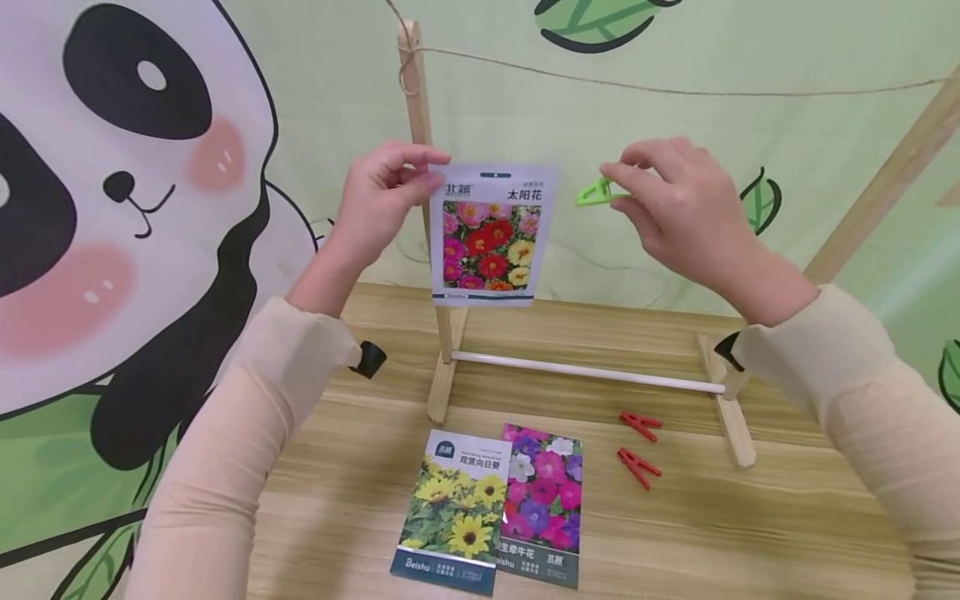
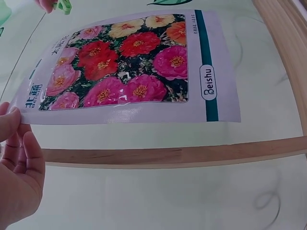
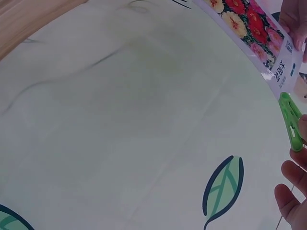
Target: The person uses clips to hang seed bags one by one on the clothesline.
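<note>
My left hand pinches the top left corner of a seed packet with red, pink and yellow flowers, holding it upright in the air beside the left wooden post. In the left wrist view the same packet stretches out from the thumb and fingers. To the right, my right hand pinches a green clothespin by its handle end, its tip pointing at the packet. The right wrist view shows the green clothespin between thumb and fingers. Above both hands runs a twine line.
The twine is tied to a wooden stand's left post; a white rod joins its feet. On the table lie a sunflower seed packet, overlapping a petunia-like flower packet, and two red clothespins. A panda backdrop stands behind.
</note>
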### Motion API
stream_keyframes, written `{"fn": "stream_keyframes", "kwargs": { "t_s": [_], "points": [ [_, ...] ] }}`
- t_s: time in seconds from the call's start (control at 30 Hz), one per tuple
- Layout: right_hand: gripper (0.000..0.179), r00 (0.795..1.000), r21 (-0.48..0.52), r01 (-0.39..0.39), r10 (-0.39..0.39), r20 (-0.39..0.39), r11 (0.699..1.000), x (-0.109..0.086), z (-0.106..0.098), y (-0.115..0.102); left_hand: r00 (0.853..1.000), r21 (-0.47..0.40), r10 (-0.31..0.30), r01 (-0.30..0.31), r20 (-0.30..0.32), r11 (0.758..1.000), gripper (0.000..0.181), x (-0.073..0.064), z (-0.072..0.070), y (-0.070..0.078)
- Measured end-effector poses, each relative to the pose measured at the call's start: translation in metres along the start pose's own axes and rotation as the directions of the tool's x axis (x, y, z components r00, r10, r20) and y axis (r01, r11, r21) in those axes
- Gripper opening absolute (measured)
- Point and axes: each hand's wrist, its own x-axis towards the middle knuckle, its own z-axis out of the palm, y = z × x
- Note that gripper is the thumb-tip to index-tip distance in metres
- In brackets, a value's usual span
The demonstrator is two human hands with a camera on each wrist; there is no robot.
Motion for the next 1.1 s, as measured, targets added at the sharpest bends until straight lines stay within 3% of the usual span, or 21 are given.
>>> {"fn": "stream_keyframes", "kwargs": {
  "t_s": [0.23, 0.6, 1.1],
  "points": [
    [0.021, 0.999, 0.007, -0.024, 0.024, -0.03, 1.0, -0.002, 0.001, -0.004, 0.999, -0.048, 0.019, -0.02, -0.027, 0.999, 0.018, 0.001, -0.001, 0.002],
    [0.021, 0.996, 0.053, -0.041, 0.045, -0.071, 0.998, -0.005, 0.006, -0.004, 0.998, -0.045, 0.006, -0.009, -0.063, 0.999, 0.016, 0.0, 0.0, 0.004],
    [0.023, 0.995, 0.062, -0.063, 0.067, -0.075, 0.996, 0.01, -0.002, -0.008, 0.998, -0.064, 0.021, -0.025, -0.061, 0.998, 0.016, 0.001, 0.001, 0.001]
  ]
}}
